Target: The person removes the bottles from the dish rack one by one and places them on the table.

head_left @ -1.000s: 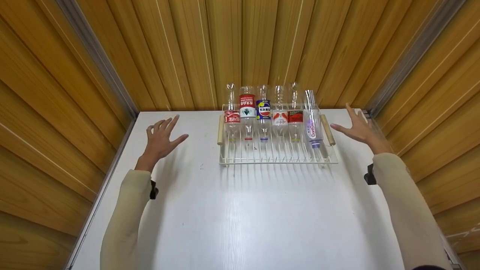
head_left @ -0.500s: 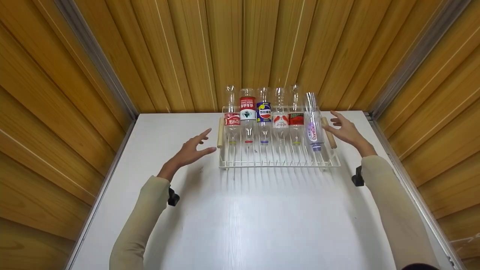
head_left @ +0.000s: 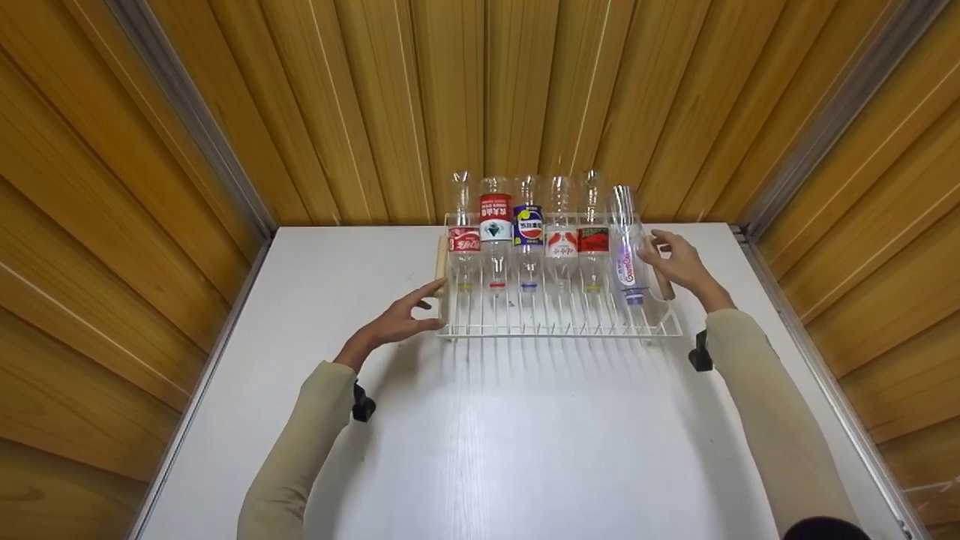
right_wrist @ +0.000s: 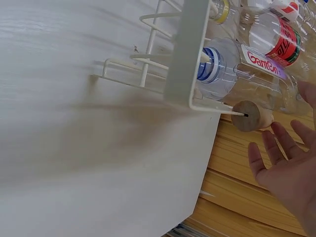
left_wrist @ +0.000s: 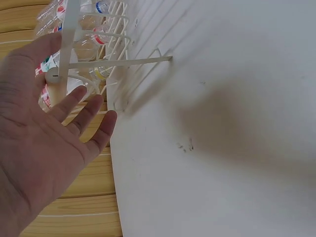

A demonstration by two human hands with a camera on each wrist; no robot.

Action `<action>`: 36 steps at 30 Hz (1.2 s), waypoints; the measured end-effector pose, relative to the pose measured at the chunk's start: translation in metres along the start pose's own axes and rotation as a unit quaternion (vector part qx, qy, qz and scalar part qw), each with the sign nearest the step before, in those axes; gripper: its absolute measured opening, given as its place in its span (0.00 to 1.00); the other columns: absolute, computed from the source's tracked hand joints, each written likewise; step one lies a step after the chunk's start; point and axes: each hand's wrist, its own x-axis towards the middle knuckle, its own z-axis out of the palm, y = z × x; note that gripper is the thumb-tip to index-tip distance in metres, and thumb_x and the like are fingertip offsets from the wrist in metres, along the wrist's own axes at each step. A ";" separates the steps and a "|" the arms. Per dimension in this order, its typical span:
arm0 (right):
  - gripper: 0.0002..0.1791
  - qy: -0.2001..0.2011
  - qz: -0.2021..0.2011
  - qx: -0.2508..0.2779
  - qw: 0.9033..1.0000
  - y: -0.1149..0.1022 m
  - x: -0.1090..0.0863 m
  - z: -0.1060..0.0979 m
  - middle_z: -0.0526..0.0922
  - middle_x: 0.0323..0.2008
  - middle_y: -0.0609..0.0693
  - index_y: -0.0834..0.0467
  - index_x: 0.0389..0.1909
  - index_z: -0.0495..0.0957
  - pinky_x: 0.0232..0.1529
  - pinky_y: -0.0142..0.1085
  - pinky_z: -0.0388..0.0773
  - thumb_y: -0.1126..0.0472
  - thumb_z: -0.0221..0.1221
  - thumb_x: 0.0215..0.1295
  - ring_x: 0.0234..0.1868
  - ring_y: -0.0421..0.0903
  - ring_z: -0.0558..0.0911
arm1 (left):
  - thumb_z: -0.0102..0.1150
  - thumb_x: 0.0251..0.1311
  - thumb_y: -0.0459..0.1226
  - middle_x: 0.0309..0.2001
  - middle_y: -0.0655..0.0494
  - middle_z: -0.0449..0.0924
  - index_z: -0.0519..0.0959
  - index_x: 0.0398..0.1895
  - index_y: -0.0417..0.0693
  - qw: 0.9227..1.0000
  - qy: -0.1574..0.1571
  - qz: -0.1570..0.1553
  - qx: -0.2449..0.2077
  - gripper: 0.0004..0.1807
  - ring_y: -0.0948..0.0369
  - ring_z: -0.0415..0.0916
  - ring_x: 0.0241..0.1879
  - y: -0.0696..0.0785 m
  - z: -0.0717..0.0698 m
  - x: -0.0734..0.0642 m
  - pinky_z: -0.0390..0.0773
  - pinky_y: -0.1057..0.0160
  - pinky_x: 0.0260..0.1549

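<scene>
A white wire rack (head_left: 559,335) with a wooden handle at each end stands at the back of the table. Several clear plastic bottles lie in it side by side, caps to the front; the rightmost bottle (head_left: 627,262) has a purple label. My left hand (head_left: 397,322) is at the front end of the left handle (left_wrist: 58,91), fingers spread loosely, thumb and fingers on either side of the rack's end. The right hand (head_left: 679,262) is around the right handle (right_wrist: 251,117), its fingers extended and not curled round it in the right wrist view. Firm contact is unclear on either side.
The white table (head_left: 480,442) reaches forward from the rack. Wood-patterned panels (head_left: 360,112) rise behind it and on both sides. A black wrist mount (head_left: 363,405) sits on the left sleeve, another wrist mount (head_left: 700,354) on the right.
Both hands have moved inward from the table's sides to the rack's two handles, the left one also lower in view. The rack and bottles have stayed in place.
</scene>
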 end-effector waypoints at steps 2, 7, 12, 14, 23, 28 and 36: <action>0.39 0.001 -0.006 -0.006 1.000 0.000 0.002 0.002 0.61 0.71 0.77 0.75 0.75 0.53 0.73 0.65 0.61 0.55 0.56 0.75 0.72 0.74 0.62 | 0.61 0.70 0.41 0.80 0.43 0.56 0.49 0.83 0.59 1.000 -0.007 -0.010 -0.012 0.44 0.36 0.61 0.73 -0.002 0.000 0.000 0.67 0.32 0.67; 0.42 0.004 -0.001 -0.038 0.999 -0.001 0.009 0.007 0.57 0.72 0.79 0.77 0.73 0.56 0.74 0.67 0.53 0.53 0.58 0.72 0.73 0.75 0.56 | 0.61 0.70 0.42 0.79 0.41 0.57 0.47 0.84 0.62 0.999 -0.013 -0.019 -0.026 0.45 0.34 0.61 0.73 -0.001 -0.002 -0.001 0.65 0.31 0.68; 0.45 -0.015 0.008 -0.065 0.998 -0.005 0.017 0.014 0.56 0.70 0.80 0.76 0.74 0.55 0.73 0.68 0.51 0.49 0.60 0.69 0.72 0.76 0.53 | 0.62 0.70 0.44 0.80 0.40 0.55 0.46 0.84 0.62 0.999 -0.015 -0.029 -0.027 0.46 0.34 0.62 0.73 -0.001 -0.003 -0.004 0.66 0.31 0.67; 0.47 -0.025 0.011 -0.074 0.997 -0.006 0.018 0.016 0.57 0.70 0.80 0.76 0.74 0.54 0.72 0.68 0.51 0.49 0.60 0.68 0.72 0.76 0.53 | 0.60 0.71 0.43 0.80 0.39 0.55 0.46 0.84 0.61 0.999 -0.019 -0.031 -0.028 0.45 0.34 0.62 0.73 -0.002 -0.001 -0.004 0.67 0.32 0.67; 0.52 -0.062 0.052 -0.081 0.993 -0.012 0.022 0.014 0.54 0.69 0.80 0.71 0.78 0.48 0.70 0.70 0.54 0.47 0.64 0.66 0.69 0.75 0.53 | 0.59 0.72 0.42 0.79 0.38 0.55 0.45 0.84 0.62 0.999 -0.025 -0.027 -0.027 0.45 0.33 0.63 0.72 0.004 0.001 -0.004 0.68 0.31 0.66; 0.53 -0.070 0.073 -0.075 0.992 -0.016 0.022 0.017 0.58 0.66 0.76 0.69 0.78 0.48 0.70 0.67 0.55 0.47 0.66 0.64 0.66 0.70 0.55 | 0.60 0.72 0.43 0.79 0.37 0.55 0.44 0.84 0.58 0.999 -0.030 -0.018 -0.025 0.45 0.32 0.65 0.70 0.002 0.002 -0.007 0.70 0.32 0.65; 0.54 -0.055 0.086 -0.076 0.992 -0.017 0.031 0.014 0.61 0.65 0.75 0.72 0.77 0.51 0.71 0.67 0.56 0.48 0.67 0.62 0.66 0.70 0.57 | 0.60 0.71 0.44 0.79 0.36 0.56 0.44 0.84 0.59 0.999 -0.027 -0.013 -0.022 0.46 0.32 0.67 0.69 0.003 0.000 -0.003 0.71 0.33 0.64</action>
